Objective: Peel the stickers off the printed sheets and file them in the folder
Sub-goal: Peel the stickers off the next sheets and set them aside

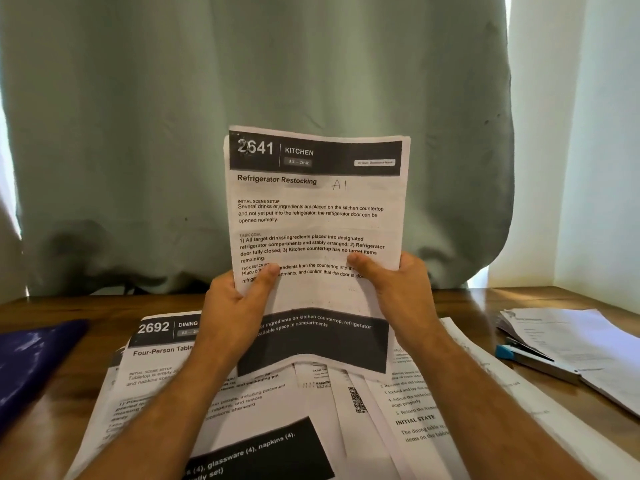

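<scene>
The printed sheet (317,216) headed "2641 Kitchen, Refrigerator Restocking" is held upright above the surface (460,303), the left hand (235,306) pinching its lower left edge and the right hand (403,292) pinching its lower right, thumbs on the print. No sticker is plainly visible on it, so one could be missed and filed with the page. The paper already buckles below the thumbs, and a hard pull could crease or tear it, while the dark blue folder (31,358) lies far left, past the loose sheets (270,407) spread beneath.
</scene>
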Demonstrator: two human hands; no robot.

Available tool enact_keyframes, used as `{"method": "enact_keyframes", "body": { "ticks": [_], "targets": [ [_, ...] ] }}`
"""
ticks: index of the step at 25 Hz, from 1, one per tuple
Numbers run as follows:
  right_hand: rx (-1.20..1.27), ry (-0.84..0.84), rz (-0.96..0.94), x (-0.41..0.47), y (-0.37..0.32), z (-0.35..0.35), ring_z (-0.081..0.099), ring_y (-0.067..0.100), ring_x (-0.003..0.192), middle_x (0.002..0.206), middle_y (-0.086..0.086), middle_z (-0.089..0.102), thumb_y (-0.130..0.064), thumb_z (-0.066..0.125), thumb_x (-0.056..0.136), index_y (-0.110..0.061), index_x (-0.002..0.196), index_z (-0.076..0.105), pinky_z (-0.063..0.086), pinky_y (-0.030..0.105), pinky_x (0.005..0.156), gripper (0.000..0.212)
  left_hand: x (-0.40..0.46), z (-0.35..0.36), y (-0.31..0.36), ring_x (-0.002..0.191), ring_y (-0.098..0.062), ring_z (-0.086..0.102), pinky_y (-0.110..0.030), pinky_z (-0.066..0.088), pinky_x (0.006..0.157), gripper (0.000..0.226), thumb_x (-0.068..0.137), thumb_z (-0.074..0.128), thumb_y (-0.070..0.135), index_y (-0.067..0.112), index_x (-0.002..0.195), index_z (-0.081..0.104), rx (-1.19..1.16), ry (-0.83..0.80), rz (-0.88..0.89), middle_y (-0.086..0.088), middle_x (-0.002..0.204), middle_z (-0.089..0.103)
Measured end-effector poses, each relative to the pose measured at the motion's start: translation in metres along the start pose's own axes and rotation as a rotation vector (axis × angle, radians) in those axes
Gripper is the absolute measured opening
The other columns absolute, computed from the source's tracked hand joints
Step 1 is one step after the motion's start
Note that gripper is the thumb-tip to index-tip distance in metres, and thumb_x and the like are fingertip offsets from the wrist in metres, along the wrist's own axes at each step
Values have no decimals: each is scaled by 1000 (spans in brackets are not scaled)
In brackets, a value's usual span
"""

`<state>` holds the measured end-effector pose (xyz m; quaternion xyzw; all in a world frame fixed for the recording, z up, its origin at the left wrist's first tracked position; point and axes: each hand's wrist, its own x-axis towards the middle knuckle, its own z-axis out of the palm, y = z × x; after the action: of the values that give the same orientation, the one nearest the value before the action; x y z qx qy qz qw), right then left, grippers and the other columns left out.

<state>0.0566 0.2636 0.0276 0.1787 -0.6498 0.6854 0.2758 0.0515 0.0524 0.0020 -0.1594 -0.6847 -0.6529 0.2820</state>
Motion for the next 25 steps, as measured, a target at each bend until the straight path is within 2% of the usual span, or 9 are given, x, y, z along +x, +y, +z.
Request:
{"method": "enact_keyframes", "body": {
  "ticks": [2, 5, 9, 13, 16, 21, 25],
  "targets": [
    [-33, -22, 58, 0, 3, 1, 75, 14, 80, 91, -6, 77, -17, 77, 83, -23, 96, 72, 62, 30, 71, 15, 0, 1, -4, 85, -9, 75, -29, 60, 68, 18, 88, 69, 34, 30, 105, 71, 16, -36, -48, 12, 93, 77],
    [-113, -13, 135, 2, 10, 1, 74, 14, 87, 99, -5, 77, -15, 79, 82, -21, 101, 74, 60, 39, 85, 21, 0, 5, -9, 80, -13, 76, -29, 60, 66, 19, 84, 76, 27, 27, 103, 72, 60, -53, -106, 7, 91, 78],
    [-90, 4, 115, 4, 9, -1, 75, 15, 85, 95, -5, 77, -16, 81, 80, -19, 102, 75, 60, 38, 82, 23, 2, 4, -11, 79, -10, 75, -24, 58, 63, 20, 82, 79, 25, 26, 101, 72, 38, -2, -89, 8, 88, 78],
    [-106, -32, 174, 3, 13, 2, 75, 17, 86, 98, -2, 77, -15, 82, 79, -16, 107, 74, 60, 41, 84, 28, 1, 4, -14, 81, -13, 75, -26, 58, 65, 20, 84, 77, 24, 27, 102, 72, 45, -32, -120, 7, 91, 78],
    [-112, -11, 153, 4, 12, 1, 75, 16, 84, 97, -3, 77, -18, 82, 79, -18, 107, 73, 61, 38, 79, 29, 1, 3, -12, 82, -11, 75, -25, 58, 65, 19, 84, 77, 23, 26, 103, 72, 11, -24, -109, 8, 91, 78],
    [-117, -42, 164, 2, 14, 1, 74, 12, 81, 98, -4, 77, -18, 81, 80, -19, 107, 74, 60, 28, 72, 28, -1, 3, -14, 83, -16, 76, -36, 61, 73, 18, 86, 76, 24, 28, 102, 72, 19, -40, -151, 7, 92, 78],
    [-122, -30, 133, 2, 13, -1, 74, 10, 80, 95, -7, 77, -19, 81, 80, -23, 101, 73, 59, 25, 69, 23, -2, 2, -10, 82, -18, 76, -37, 61, 73, 14, 86, 76, 23, 30, 98, 72, -6, -21, -153, 6, 91, 78]
  ]
}}
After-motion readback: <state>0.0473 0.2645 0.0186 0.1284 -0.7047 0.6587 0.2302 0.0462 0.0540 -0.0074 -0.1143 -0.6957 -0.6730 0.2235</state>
